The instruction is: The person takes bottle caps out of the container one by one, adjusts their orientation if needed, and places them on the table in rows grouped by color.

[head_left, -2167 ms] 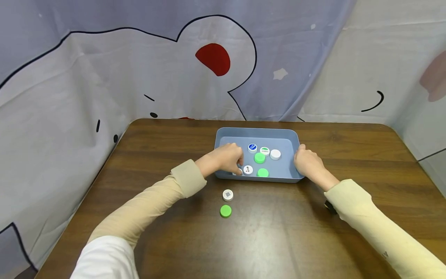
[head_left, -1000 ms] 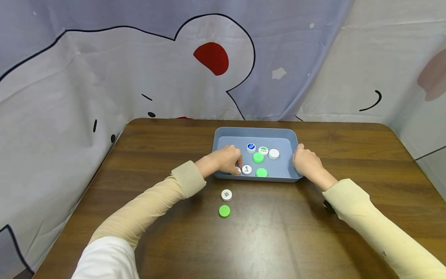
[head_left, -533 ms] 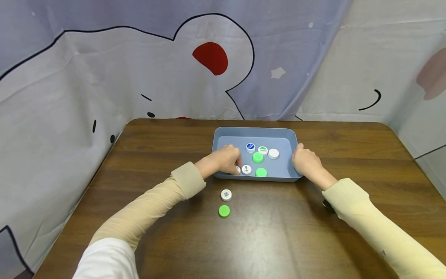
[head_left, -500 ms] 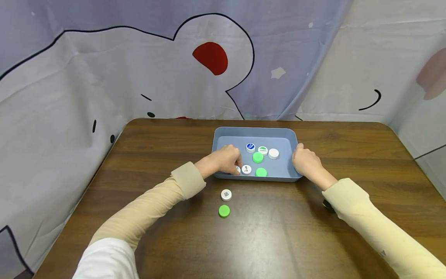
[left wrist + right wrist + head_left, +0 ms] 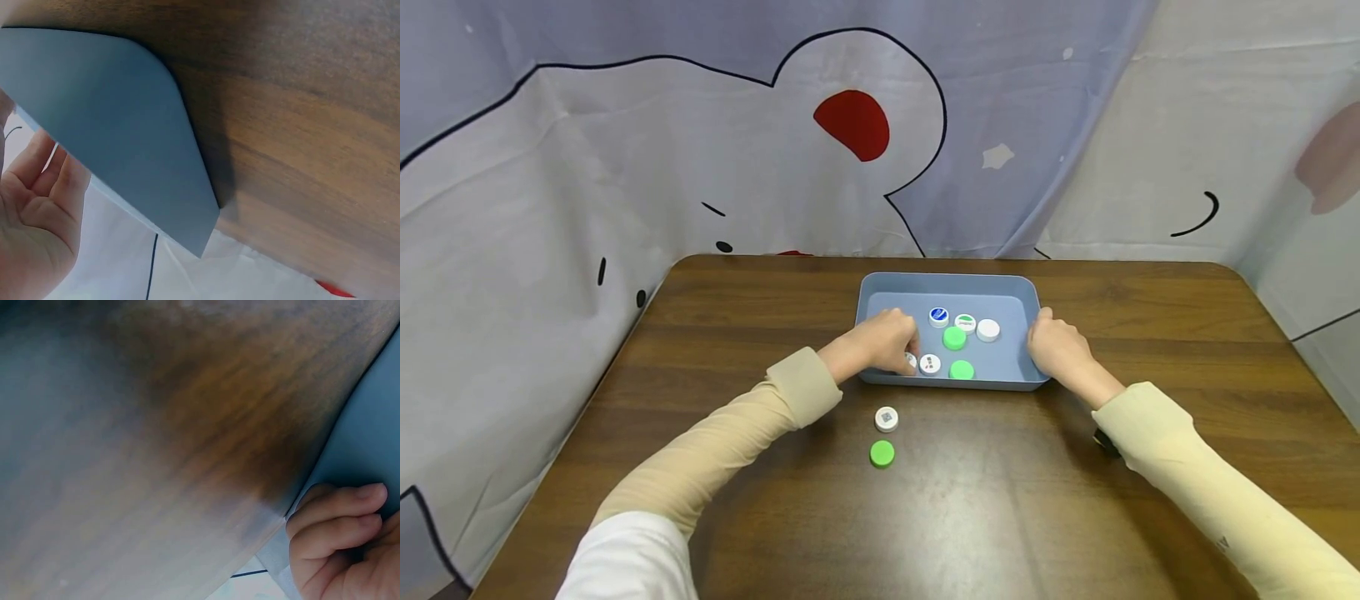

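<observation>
A shallow blue-grey tray [image 5: 925,284] rests on the wooden table, with several round bottle caps in it. My left hand [image 5: 883,340] reaches over its near left corner and pinches a white bottle cap [image 5: 912,361], mostly hidden behind the thumb. Beside that lie a white cap with a printed mark [image 5: 930,364] and a green cap [image 5: 961,370]. My right hand [image 5: 1060,346] grips the tray's right wall; in the right wrist view its fingers [image 5: 337,534] are curled against the outer side. The left wrist view shows the left fingers [image 5: 37,165] beyond the tray's wall.
Farther back in the tray sit a blue-and-white cap [image 5: 938,317], a green-and-white cap [image 5: 965,324], a plain white cap [image 5: 988,330] and another green cap [image 5: 954,338]. On the table in front are a white cap [image 5: 886,419] and a green cap [image 5: 882,453]. A patterned curtain [image 5: 700,150] hangs behind.
My left hand and the pinched white cap have risen very slightly. My right hand keeps its place on the tray, and the other caps stay put; the head view has shifted a little.
</observation>
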Tool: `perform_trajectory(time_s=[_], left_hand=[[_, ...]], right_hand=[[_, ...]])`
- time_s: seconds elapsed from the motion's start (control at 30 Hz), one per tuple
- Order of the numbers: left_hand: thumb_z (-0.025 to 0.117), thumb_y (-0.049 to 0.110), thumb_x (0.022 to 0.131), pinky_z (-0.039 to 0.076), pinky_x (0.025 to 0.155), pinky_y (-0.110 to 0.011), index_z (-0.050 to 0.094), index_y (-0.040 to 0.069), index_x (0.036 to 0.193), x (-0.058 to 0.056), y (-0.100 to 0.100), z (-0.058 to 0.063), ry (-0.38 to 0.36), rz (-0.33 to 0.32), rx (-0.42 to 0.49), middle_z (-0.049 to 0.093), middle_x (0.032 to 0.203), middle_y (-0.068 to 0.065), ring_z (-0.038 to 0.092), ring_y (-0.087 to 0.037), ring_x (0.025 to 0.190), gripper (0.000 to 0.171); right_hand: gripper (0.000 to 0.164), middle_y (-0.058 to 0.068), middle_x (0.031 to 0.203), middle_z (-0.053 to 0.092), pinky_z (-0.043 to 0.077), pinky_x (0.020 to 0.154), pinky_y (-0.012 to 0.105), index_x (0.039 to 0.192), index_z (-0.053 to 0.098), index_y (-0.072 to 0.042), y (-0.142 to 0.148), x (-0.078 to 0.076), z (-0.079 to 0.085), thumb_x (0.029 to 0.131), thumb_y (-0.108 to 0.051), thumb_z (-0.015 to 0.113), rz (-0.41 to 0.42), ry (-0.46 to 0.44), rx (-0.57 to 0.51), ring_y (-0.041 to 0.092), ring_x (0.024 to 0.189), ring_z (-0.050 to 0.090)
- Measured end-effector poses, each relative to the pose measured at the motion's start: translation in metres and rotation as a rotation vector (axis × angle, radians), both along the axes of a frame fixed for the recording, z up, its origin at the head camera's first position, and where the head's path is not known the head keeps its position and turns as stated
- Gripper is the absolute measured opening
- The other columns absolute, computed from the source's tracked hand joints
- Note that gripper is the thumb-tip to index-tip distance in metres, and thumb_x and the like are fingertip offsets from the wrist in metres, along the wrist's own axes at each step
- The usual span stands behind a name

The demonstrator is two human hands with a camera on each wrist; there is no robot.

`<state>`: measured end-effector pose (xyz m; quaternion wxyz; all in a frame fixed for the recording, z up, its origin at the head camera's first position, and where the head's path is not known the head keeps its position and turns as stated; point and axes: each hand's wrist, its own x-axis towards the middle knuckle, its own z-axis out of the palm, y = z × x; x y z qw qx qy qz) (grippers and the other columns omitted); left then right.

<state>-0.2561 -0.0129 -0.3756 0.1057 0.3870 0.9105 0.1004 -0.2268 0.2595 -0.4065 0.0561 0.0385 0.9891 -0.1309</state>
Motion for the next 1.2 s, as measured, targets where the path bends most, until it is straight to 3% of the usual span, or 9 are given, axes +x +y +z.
perform_trajectory(time_s=[0.23, 0.5, 0.7, 1.2], left_hand=[[0.079, 0.021, 0.066, 0.047, 0.059, -0.023, 0.075, 0.012, 0.076, 0.000, -0.001, 0.008, 0.047, 0.001, 0.013, 0.067, 0.069, 0.004, 0.053, -0.010, 0.063, 0.014], [0.079, 0.022, 0.067, 0.051, 0.065, -0.026, 0.077, 0.012, 0.083, 0.001, -0.004, 0.019, 0.056, 0.003, 0.035, 0.072, 0.079, -0.001, 0.059, -0.011, 0.069, 0.019], [0.079, 0.024, 0.067, 0.052, 0.069, -0.026, 0.077, 0.012, 0.086, 0.003, -0.005, 0.023, 0.106, -0.012, 0.047, 0.072, 0.079, 0.001, 0.061, -0.011, 0.073, 0.023], [0.078, 0.024, 0.072, 0.054, 0.074, -0.027, 0.077, 0.011, 0.093, 0.029, -0.002, 0.048, 0.123, -0.093, 0.082, 0.075, 0.087, 0.001, 0.066, -0.011, 0.080, 0.025]], right_hand=[[0.031, 0.039, 0.098, 0.059, 0.049, 0.065, 0.056, 0.099, 0.040, 0.008, 0.001, 0.000, -0.001, 0.098, -0.017, 0.021, 0.006, 0.000, 0.002, 0.050, 0.087, 0.062], [0.032, 0.039, 0.099, 0.059, 0.049, 0.067, 0.057, 0.099, 0.040, 0.008, 0.001, 0.000, 0.000, 0.098, -0.017, 0.021, 0.001, -0.002, 0.005, 0.051, 0.088, 0.062], [0.031, 0.039, 0.098, 0.059, 0.049, 0.065, 0.055, 0.098, 0.040, 0.008, 0.001, 0.000, 0.000, 0.098, -0.017, 0.021, 0.003, -0.009, 0.005, 0.050, 0.087, 0.062], [0.032, 0.039, 0.098, 0.059, 0.049, 0.065, 0.055, 0.101, 0.040, 0.009, 0.001, 0.000, 0.000, 0.098, -0.017, 0.021, 0.008, -0.010, 0.004, 0.050, 0.087, 0.062]])
